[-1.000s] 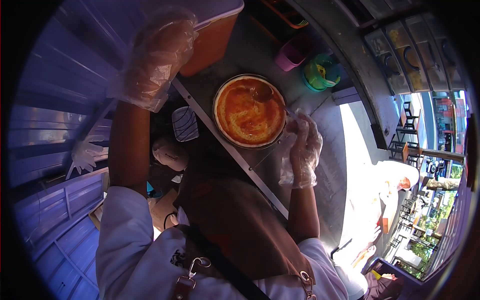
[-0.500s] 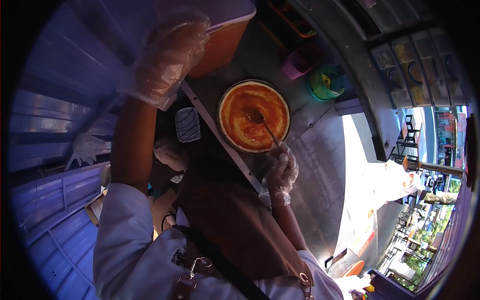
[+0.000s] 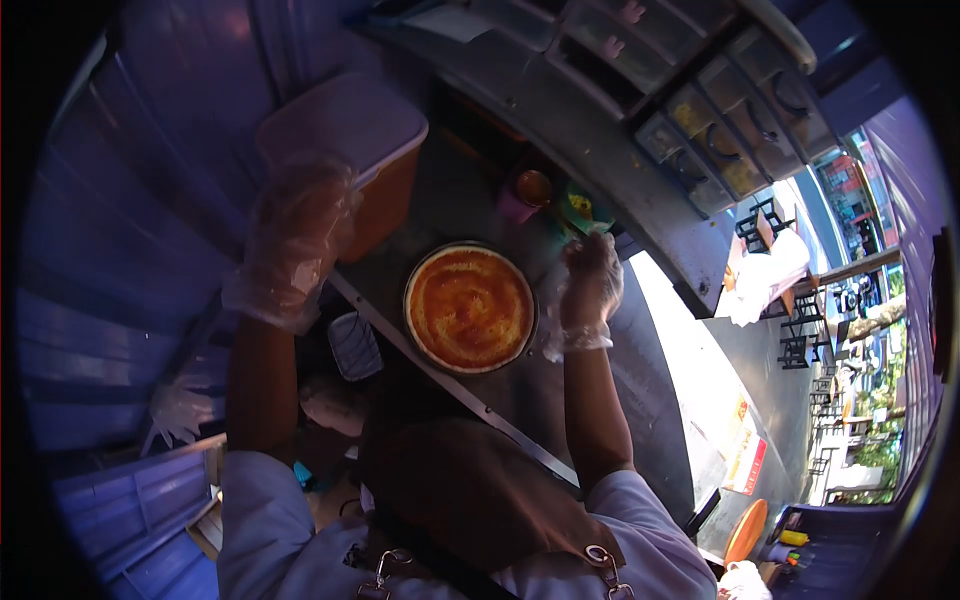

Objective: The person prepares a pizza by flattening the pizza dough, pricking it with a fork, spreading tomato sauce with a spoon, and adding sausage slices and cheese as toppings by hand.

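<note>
Sauced pizza base (image 3: 469,308) lies just beside right-hand fingers (image 3: 590,262) — untouched.

The right hand (image 3: 588,290) covers whatever its fingers hold. The green bowl (image 3: 585,210) is partly hidden behind it. The trays' (image 3: 700,120) contents are too small to tell.

Grey metal desk (image 3: 640,340) runs through the middle of the frame, sunlit on its right part. At frame centre, a round pan (image 3: 469,309) with a sauce-covered pizza base sits on it. Upper left of the pan, an orange tub with a pale lid (image 3: 350,150) stands on the desk. Just above the pan, a purple cup (image 3: 528,193) holding orange sauce, and beside it to the right a green container (image 3: 583,208). A metal strip (image 3: 440,375) edges the desk on its left side, running diagonally.
</note>
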The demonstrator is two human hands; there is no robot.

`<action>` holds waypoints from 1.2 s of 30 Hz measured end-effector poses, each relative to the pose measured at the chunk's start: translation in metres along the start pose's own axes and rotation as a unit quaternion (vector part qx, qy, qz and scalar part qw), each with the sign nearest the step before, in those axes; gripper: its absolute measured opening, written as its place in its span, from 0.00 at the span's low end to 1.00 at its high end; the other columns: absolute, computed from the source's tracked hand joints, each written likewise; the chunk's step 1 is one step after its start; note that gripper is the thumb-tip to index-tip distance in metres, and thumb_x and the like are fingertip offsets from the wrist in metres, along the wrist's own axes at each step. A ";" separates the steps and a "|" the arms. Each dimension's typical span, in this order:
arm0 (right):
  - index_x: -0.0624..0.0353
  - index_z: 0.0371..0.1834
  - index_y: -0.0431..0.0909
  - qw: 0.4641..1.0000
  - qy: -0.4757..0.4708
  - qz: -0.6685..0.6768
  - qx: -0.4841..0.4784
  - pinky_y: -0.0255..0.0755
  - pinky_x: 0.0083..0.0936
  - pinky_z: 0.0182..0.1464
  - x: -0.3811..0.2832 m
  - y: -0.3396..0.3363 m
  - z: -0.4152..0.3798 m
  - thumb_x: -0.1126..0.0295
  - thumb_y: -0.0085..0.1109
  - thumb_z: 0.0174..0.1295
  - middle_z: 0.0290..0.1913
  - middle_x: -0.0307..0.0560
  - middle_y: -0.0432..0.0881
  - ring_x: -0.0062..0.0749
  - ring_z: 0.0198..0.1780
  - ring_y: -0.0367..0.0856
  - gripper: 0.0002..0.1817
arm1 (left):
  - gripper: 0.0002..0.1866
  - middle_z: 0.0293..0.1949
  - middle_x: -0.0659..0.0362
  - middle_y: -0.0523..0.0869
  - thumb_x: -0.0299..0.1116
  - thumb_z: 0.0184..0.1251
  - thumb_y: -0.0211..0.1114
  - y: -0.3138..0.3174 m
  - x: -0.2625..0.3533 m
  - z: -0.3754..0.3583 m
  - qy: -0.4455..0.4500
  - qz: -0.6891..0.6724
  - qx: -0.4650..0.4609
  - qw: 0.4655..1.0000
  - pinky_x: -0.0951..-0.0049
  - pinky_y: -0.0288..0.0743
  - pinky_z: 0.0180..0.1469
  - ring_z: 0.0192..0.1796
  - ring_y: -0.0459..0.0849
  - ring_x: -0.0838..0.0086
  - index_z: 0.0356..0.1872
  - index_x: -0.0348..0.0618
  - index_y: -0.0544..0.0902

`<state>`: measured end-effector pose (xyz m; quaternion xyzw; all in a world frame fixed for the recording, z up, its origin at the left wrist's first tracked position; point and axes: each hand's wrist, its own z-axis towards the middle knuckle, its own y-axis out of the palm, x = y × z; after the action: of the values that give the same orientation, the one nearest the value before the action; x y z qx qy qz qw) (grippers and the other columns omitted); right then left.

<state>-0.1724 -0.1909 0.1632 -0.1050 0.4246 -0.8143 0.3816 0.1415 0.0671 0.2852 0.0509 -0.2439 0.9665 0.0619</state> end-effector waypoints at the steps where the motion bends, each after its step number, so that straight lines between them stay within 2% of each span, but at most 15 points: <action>1: 0.57 0.44 0.84 0.967 0.193 0.164 -0.003 0.77 0.38 0.54 0.006 0.027 0.015 0.61 0.57 0.69 0.49 0.50 0.86 0.46 0.51 0.84 0.12 | 0.14 0.44 0.57 0.87 0.25 0.59 0.76 -0.004 0.004 0.001 0.019 0.040 -0.001 0.999 0.63 0.83 0.50 0.46 0.87 0.62 0.44 0.42 0.83; 2: 0.56 0.46 0.85 0.872 0.367 0.325 0.002 0.76 0.42 0.56 0.008 0.040 0.032 0.59 0.58 0.69 0.51 0.52 0.86 0.50 0.53 0.83 0.14 | 0.13 0.44 0.56 0.87 0.27 0.61 0.74 -0.007 0.007 0.004 0.042 0.078 0.004 0.996 0.62 0.82 0.51 0.47 0.87 0.61 0.46 0.42 0.83; 4: 0.55 0.51 0.84 0.967 0.242 0.075 0.003 0.76 0.45 0.56 -0.031 0.024 0.065 0.57 0.55 0.70 0.52 0.56 0.85 0.54 0.54 0.83 0.17 | 0.14 0.44 0.54 0.87 0.31 0.65 0.72 -0.004 0.011 0.022 0.090 0.149 0.024 0.985 0.61 0.81 0.54 0.49 0.86 0.59 0.49 0.40 0.83; 10: 0.58 0.53 0.83 0.976 0.163 0.146 0.018 0.76 0.45 0.55 -0.029 0.090 0.090 0.55 0.51 0.72 0.51 0.57 0.86 0.54 0.54 0.83 0.20 | 0.13 0.41 0.52 0.88 0.36 0.67 0.70 -0.010 0.098 0.126 -0.068 -0.019 -0.101 0.992 0.61 0.79 0.50 0.44 0.87 0.59 0.48 0.40 0.86; 13: 0.57 0.53 0.83 0.943 0.160 0.288 0.040 0.77 0.42 0.53 -0.032 0.082 0.087 0.58 0.52 0.71 0.50 0.55 0.86 0.49 0.52 0.85 0.18 | 0.15 0.44 0.55 0.89 0.36 0.65 0.74 0.011 0.111 0.153 0.040 -0.026 -0.066 0.997 0.66 0.79 0.50 0.43 0.86 0.61 0.49 0.45 0.86; 15: 0.61 0.59 0.79 0.982 0.050 0.016 -0.181 0.77 0.44 0.56 -0.039 0.057 0.082 0.56 0.42 0.77 0.55 0.57 0.83 0.49 0.55 0.83 0.22 | 0.15 0.44 0.55 0.89 0.37 0.65 0.73 0.026 0.126 0.183 0.072 -0.065 -0.078 0.992 0.67 0.79 0.50 0.43 0.86 0.62 0.51 0.44 0.86; 19: 0.59 0.50 0.85 0.981 -0.020 -0.063 -0.185 0.78 0.39 0.47 -0.060 0.007 0.067 0.63 0.59 0.63 0.44 0.56 0.87 0.45 0.46 0.87 0.17 | 0.17 0.44 0.54 0.89 0.38 0.66 0.71 0.063 0.156 0.238 0.093 -0.191 -0.131 0.968 0.67 0.80 0.50 0.44 0.88 0.63 0.53 0.44 0.85; 21: 0.59 0.50 0.86 0.983 0.014 0.123 -0.135 0.78 0.42 0.48 -0.083 -0.051 0.066 0.64 0.59 0.64 0.42 0.57 0.87 0.49 0.45 0.87 0.16 | 0.17 0.43 0.54 0.89 0.38 0.67 0.71 0.105 0.156 0.248 0.138 -0.237 -0.077 0.959 0.68 0.80 0.51 0.45 0.88 0.64 0.53 0.44 0.85; 23: 0.58 0.51 0.86 0.978 -0.082 0.191 -0.033 0.79 0.40 0.49 -0.086 -0.073 0.054 0.65 0.59 0.64 0.42 0.59 0.86 0.49 0.44 0.87 0.16 | 0.17 0.43 0.55 0.89 0.38 0.67 0.70 0.129 0.154 0.260 0.183 -0.279 -0.023 0.942 0.68 0.81 0.52 0.46 0.88 0.64 0.54 0.44 0.84; 26: 0.57 0.52 0.86 0.975 0.011 0.196 -0.106 0.80 0.39 0.49 -0.110 -0.170 0.056 0.70 0.58 0.64 0.43 0.59 0.87 0.50 0.44 0.87 0.15 | 0.19 0.43 0.56 0.88 0.38 0.68 0.69 0.145 0.159 0.274 0.157 -0.387 -0.148 0.897 0.71 0.80 0.55 0.47 0.88 0.66 0.57 0.44 0.83; 28: 0.57 0.51 0.86 0.965 -0.036 0.248 -0.078 0.81 0.37 0.45 -0.103 -0.210 0.052 0.78 0.56 0.62 0.42 0.55 0.87 0.50 0.39 0.87 0.16 | 0.16 0.43 0.56 0.87 0.36 0.68 0.68 0.161 0.154 0.268 0.242 -0.134 -0.025 0.961 0.71 0.81 0.55 0.49 0.87 0.63 0.54 0.42 0.85; 29: 0.57 0.51 0.86 0.966 -0.037 0.245 -0.074 0.81 0.37 0.45 -0.099 -0.230 0.053 0.78 0.56 0.62 0.42 0.55 0.87 0.50 0.39 0.87 0.16 | 0.16 0.43 0.56 0.87 0.36 0.68 0.68 0.178 0.148 0.263 0.245 -0.135 -0.021 0.960 0.71 0.81 0.55 0.49 0.87 0.63 0.54 0.42 0.85; 30: 0.57 0.52 0.85 0.971 -0.037 0.235 -0.035 0.81 0.36 0.44 -0.093 -0.250 0.057 0.81 0.57 0.60 0.42 0.55 0.87 0.48 0.40 0.87 0.17 | 0.13 0.42 0.54 0.87 0.35 0.68 0.68 0.199 0.140 0.256 0.123 -0.372 -0.093 0.915 0.68 0.81 0.56 0.49 0.87 0.61 0.49 0.42 0.87; 31: 0.57 0.53 0.83 0.973 -0.036 0.226 0.004 0.81 0.34 0.43 -0.086 -0.267 0.062 0.84 0.57 0.59 0.42 0.54 0.86 0.46 0.41 0.87 0.19 | 0.11 0.41 0.53 0.87 0.34 0.67 0.68 0.208 0.138 0.252 -0.008 -0.581 -0.161 0.798 0.65 0.81 0.56 0.49 0.86 0.59 0.45 0.41 0.88; 36: 0.59 0.50 0.85 0.967 0.009 0.168 0.191 0.80 0.30 0.50 -0.048 -0.332 0.106 0.84 0.55 0.64 0.45 0.53 0.88 0.38 0.47 0.89 0.15 | 0.12 0.40 0.54 0.87 0.37 0.61 0.73 0.155 0.158 0.227 0.009 -0.525 -0.089 0.846 0.63 0.81 0.53 0.46 0.86 0.61 0.41 0.43 0.89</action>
<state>-0.2636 -0.1062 0.4927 0.0503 0.2762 -0.8055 0.5218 -0.0215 -0.1615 0.4323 0.1568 -0.2650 0.7641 0.5669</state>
